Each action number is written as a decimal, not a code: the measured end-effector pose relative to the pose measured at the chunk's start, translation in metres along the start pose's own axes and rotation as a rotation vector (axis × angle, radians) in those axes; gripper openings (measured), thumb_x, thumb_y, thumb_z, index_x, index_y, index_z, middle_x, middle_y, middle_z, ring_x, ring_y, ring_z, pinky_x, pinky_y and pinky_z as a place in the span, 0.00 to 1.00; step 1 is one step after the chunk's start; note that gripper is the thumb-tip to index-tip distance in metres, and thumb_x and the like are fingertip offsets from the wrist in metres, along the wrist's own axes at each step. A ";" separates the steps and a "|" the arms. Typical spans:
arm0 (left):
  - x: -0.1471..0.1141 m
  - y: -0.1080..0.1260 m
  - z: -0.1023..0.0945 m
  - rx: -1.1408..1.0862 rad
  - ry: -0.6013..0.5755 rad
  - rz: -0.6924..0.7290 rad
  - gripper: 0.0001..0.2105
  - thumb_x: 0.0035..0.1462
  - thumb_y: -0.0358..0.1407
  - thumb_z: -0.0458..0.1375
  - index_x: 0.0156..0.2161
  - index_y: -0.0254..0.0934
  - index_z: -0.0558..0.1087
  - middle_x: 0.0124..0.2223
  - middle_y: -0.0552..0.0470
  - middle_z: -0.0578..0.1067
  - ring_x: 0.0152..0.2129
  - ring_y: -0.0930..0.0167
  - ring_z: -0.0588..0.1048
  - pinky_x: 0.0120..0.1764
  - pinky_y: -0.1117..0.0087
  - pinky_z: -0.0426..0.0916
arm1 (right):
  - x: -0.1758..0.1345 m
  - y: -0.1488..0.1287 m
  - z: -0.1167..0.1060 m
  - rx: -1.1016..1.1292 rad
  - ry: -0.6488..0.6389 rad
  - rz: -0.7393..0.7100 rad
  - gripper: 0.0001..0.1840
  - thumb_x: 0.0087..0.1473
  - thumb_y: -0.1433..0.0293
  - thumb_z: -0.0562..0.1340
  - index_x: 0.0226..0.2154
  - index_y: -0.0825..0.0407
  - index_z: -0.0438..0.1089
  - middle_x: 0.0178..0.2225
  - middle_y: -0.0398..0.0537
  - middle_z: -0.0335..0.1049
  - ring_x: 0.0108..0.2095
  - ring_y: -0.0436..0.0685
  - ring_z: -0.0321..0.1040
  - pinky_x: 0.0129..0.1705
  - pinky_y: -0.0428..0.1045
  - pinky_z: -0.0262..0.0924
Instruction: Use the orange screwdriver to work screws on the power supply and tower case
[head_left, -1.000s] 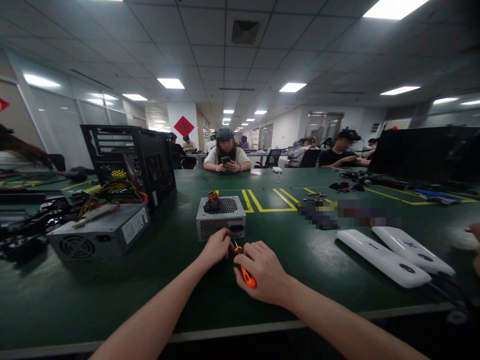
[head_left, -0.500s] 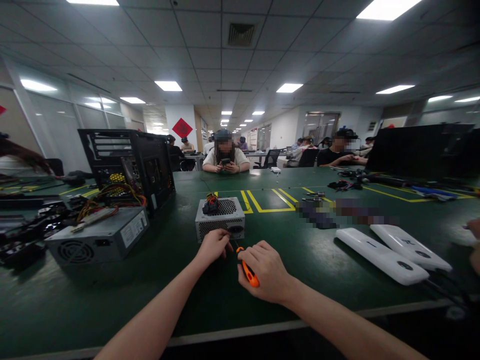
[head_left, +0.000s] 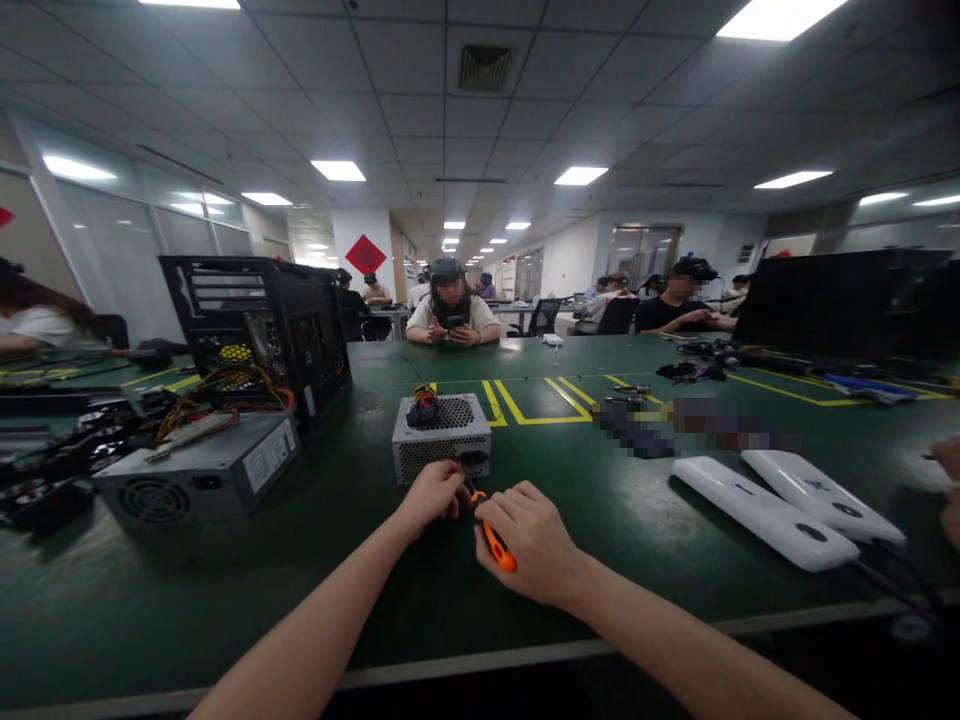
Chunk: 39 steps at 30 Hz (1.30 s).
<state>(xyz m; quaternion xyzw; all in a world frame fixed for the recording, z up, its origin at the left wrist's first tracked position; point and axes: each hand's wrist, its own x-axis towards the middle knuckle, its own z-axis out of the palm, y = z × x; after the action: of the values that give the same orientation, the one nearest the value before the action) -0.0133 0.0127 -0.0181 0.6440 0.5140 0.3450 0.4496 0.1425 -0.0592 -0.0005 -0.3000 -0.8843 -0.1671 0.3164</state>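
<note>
My right hand (head_left: 529, 540) is closed round the orange handle of a screwdriver (head_left: 496, 545), whose shaft points away from me to the left. Close to the tip, the fingers of my left hand (head_left: 435, 495) are bent together. Whatever they pinch is too small or hidden to make out. Just beyond both hands sits a grey computer power supply (head_left: 409, 455) with perforated sides and a dark socket. A bundle of coloured cables (head_left: 424, 405) rests on its top. My left fingers hide part of its near face, and I cannot tell whether they touch it.
To the left lie another power supply (head_left: 225, 470) and an open black computer case (head_left: 259, 330). Two white elongated devices (head_left: 757, 510) lie at right, before dark cables (head_left: 690, 370) and a black monitor (head_left: 840, 300). Across the green table (head_left: 600, 600) a person (head_left: 454, 320) holds a dark device.
My left fingers have moved very slightly right, closer to the screwdriver's shaft. The screwdriver stays in my right hand, and the power supply has not visibly moved on the table.
</note>
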 end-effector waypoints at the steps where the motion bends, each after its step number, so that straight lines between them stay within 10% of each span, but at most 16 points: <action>1: 0.000 0.000 0.000 -0.021 -0.016 -0.006 0.12 0.49 0.31 0.43 0.38 0.32 0.63 0.22 0.55 0.69 0.08 0.82 0.62 0.11 0.81 0.49 | 0.000 0.000 0.000 -0.002 -0.001 -0.005 0.06 0.47 0.71 0.52 0.29 0.54 0.63 0.25 0.45 0.62 0.26 0.51 0.56 0.32 0.48 0.47; 9: -0.004 0.000 -0.002 0.104 -0.055 0.034 0.12 0.49 0.31 0.46 0.40 0.33 0.63 0.28 0.53 0.70 0.13 0.81 0.64 0.15 0.79 0.55 | -0.001 0.001 0.000 -0.014 -0.010 -0.013 0.06 0.48 0.71 0.52 0.29 0.54 0.63 0.25 0.45 0.63 0.27 0.50 0.57 0.32 0.48 0.47; 15: -0.025 0.020 -0.015 0.865 0.375 0.406 0.07 0.45 0.36 0.54 0.32 0.37 0.64 0.32 0.51 0.68 0.32 0.69 0.66 0.35 0.68 0.60 | -0.001 0.000 0.000 -0.012 -0.019 0.001 0.07 0.48 0.71 0.52 0.30 0.54 0.63 0.25 0.45 0.63 0.26 0.50 0.57 0.32 0.48 0.47; 19: -0.024 0.025 -0.016 1.068 0.425 0.689 0.15 0.45 0.32 0.55 0.41 0.37 0.63 0.46 0.45 0.61 0.45 0.63 0.58 0.46 0.60 0.52 | -0.001 0.000 0.001 -0.020 -0.014 -0.011 0.07 0.48 0.71 0.52 0.30 0.54 0.63 0.25 0.46 0.63 0.27 0.51 0.57 0.33 0.48 0.47; 39: -0.001 0.015 -0.007 0.955 0.571 0.679 0.19 0.46 0.36 0.56 0.45 0.38 0.62 0.45 0.48 0.64 0.42 0.64 0.59 0.43 0.63 0.54 | -0.002 0.002 0.003 -0.045 -0.013 -0.032 0.07 0.49 0.71 0.51 0.30 0.54 0.63 0.26 0.46 0.64 0.27 0.51 0.57 0.32 0.48 0.47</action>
<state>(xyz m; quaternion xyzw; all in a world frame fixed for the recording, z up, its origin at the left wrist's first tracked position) -0.0144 0.0125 -0.0020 0.7824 0.4779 0.3592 -0.1743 0.1439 -0.0573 -0.0041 -0.2939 -0.8871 -0.1901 0.3010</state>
